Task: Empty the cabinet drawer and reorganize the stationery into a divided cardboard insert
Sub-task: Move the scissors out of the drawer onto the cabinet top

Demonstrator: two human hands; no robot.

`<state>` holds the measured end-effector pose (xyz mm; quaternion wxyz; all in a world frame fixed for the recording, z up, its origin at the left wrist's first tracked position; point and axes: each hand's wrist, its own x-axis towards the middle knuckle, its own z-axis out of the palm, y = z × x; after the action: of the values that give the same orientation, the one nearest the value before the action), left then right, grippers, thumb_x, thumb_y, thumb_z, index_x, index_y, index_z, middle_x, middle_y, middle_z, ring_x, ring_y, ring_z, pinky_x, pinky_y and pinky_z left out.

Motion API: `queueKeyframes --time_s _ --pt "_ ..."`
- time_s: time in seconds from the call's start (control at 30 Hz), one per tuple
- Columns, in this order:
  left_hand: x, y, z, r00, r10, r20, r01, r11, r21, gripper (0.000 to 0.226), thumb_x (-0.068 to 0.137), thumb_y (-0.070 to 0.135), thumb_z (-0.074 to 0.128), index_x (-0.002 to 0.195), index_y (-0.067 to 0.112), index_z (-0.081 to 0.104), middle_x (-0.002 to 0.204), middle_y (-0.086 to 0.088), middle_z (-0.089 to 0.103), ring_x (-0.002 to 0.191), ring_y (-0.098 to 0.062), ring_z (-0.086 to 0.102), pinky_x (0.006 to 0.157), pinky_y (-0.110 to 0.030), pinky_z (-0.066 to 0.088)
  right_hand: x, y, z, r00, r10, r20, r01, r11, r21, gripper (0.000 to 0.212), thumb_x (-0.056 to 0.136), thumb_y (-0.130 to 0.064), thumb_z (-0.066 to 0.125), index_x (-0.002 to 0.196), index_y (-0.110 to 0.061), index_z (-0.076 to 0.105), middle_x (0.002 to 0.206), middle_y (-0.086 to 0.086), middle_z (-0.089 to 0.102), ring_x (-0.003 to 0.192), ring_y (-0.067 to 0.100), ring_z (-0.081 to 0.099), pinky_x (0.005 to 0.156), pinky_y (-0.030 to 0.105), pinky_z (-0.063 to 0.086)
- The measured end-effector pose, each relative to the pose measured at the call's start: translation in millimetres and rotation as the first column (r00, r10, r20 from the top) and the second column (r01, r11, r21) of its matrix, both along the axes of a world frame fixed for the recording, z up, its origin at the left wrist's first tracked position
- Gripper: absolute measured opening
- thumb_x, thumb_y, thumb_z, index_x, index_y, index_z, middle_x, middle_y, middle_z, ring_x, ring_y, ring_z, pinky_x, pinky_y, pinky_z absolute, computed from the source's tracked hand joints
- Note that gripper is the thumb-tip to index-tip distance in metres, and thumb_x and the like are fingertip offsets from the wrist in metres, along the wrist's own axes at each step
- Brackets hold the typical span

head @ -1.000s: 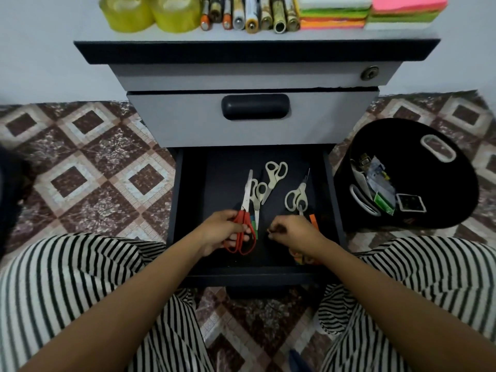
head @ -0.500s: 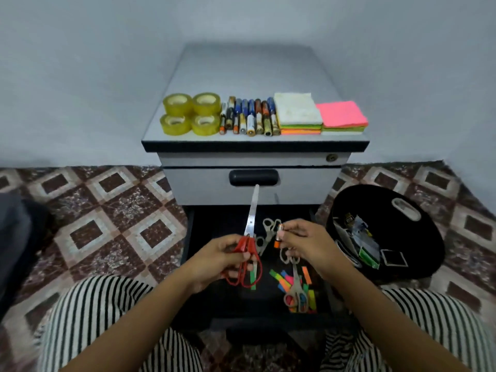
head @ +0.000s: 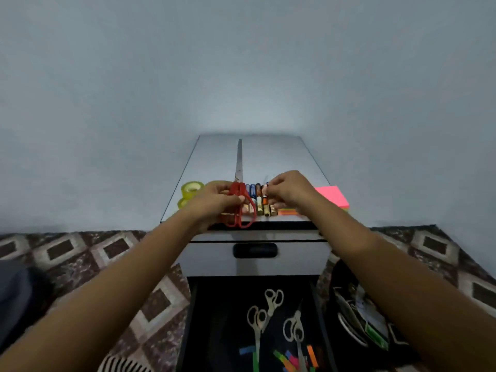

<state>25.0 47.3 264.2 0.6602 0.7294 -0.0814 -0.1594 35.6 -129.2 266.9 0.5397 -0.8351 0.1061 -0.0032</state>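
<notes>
Two hands at frame centre over grey cabinet top (head: pixel 273 157): left hand (head: pixel 214 200) gripping red-handled steel scissors (head: pixel 239 205), right hand (head: pixel 288 193) pinching something tiny (head: pixel 265 195), unidentifiable. Lay flat, blades rearward, beside marker row (head: pixel 259 201); then pale-handled scissors (head: pixel 272 299) from black drawer (head: pixel 217 331), bottom centre.

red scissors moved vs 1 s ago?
Yes. The left hand has carried the red scissors up out of the open drawer onto the cabinet top, over the markers.

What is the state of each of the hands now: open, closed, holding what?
Left hand: closed, holding the red scissors.
Right hand: closed, pinching a small item; what it is cannot be told.
</notes>
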Motion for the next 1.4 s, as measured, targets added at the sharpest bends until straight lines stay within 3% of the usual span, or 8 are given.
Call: queueKeyframes --time_s 0.2,0.33,0.53,0.63,0.77,1.0,1.17,1.4 --pt "52 0 39 0.998 0.051 0.049 -0.055 0.994 0.099 0.016 0.087 -0.004 0.058 0.099 0.007 0.056 0.083 -0.014 0.066 0.067 -0.019 0.065 0.051 -0.026 0.054 33 3 0 0.995 0.005 -0.097 -0.049 0.887 -0.459 0.015 0.083 -0.009 0.069 0.073 -0.002 0.059 0.06 0.009 0.058 0.045 0.015 0.052 0.046 0.023 0.046" --pt "80 0 49 0.997 0.058 0.058 -0.066 0.986 0.152 0.016 0.087 -0.007 0.057 0.1 0.001 0.056 0.08 -0.015 0.064 0.067 -0.022 0.064 0.057 -0.028 0.056 43 4 -2 0.994 0.009 -0.111 -0.072 0.81 -0.582 0.03 0.082 -0.01 0.069 0.06 -0.007 0.049 0.056 0.006 0.054 0.041 0.013 0.05 0.038 0.02 0.041" --pt "110 1 45 0.999 0.043 -0.03 -0.036 0.981 0.19 0.012 0.086 -0.004 0.058 0.096 0.002 0.058 0.085 -0.017 0.064 0.072 -0.024 0.065 0.065 -0.031 0.057 60 2 -1 0.993 0.034 -0.116 -0.089 0.859 -0.504 0.02 0.088 -0.014 0.064 0.073 0.0 0.063 0.058 0.008 0.06 0.043 0.014 0.053 0.044 0.02 0.045" --pt "123 0 42 0.997 0.042 -0.068 -0.034 0.993 0.114 0.014 0.086 -0.003 0.059 0.098 0.002 0.06 0.086 -0.016 0.065 0.074 -0.023 0.065 0.069 -0.032 0.056 71 6 12 0.997 0.027 -0.066 -0.03 0.998 -0.046 0.022 0.094 -0.017 0.055 0.1 0.002 0.062 0.075 0.01 0.062 0.06 0.016 0.059 0.057 0.024 0.05" --pt "137 -3 40 0.995 0.02 -0.096 -0.01 0.995 0.102 0.019 0.086 0.0 0.061 0.105 0.0 0.062 0.086 -0.014 0.068 0.072 -0.019 0.065 0.063 -0.026 0.056 82 16 25 0.994 0.091 -0.057 -0.069 0.95 0.305 0.025 0.094 -0.019 0.056 0.107 0.002 0.058 0.083 0.011 0.062 0.072 0.019 0.061 0.065 0.027 0.052" --pt "155 -26 32 0.994 0.109 -0.006 -0.106 0.975 0.196 0.02 0.083 0.009 0.068 0.097 -0.004 0.064 0.075 -0.011 0.062 0.065 -0.016 0.057 0.059 -0.023 0.05 105 16 24 0.996 -0.015 -0.091 0.033 0.978 0.204 0.012 0.089 -0.002 0.059 0.077 0.001 0.059 0.064 0.01 0.056 0.049 0.011 0.051 0.045 0.016 0.046" --pt "171 -47 15 0.969 0.096 0.227 -0.185 0.893 0.41 0.026 0.086 0.022 0.067 0.093 -0.003 0.063 0.075 -0.011 0.054 0.062 -0.016 0.048 0.054 -0.024 0.042 132 9 7 0.975 -0.177 -0.131 0.185 0.982 0.049 0.012 0.088 -0.011 0.064 0.092 0.001 0.064 0.07 0.012 0.059 0.045 0.013 0.051 0.033 0.014 0.041" --pt "192 -58 -5 0.898 0.016 0.441 -0.299 0.757 0.582 0.021 0.088 0.011 0.057 0.096 -0.005 0.069 0.087 -0.013 0.063 0.078 -0.022 0.056 0.069 -0.03 0.046 157 4 -11 0.965 -0.261 -0.03 0.249 0.946 -0.209 0.028 0.085 -0.004 0.064 0.064 -0.006 0.046 0.081 0.015 0.059 0.071 0.023 0.058 0.065 0.025 0.05"
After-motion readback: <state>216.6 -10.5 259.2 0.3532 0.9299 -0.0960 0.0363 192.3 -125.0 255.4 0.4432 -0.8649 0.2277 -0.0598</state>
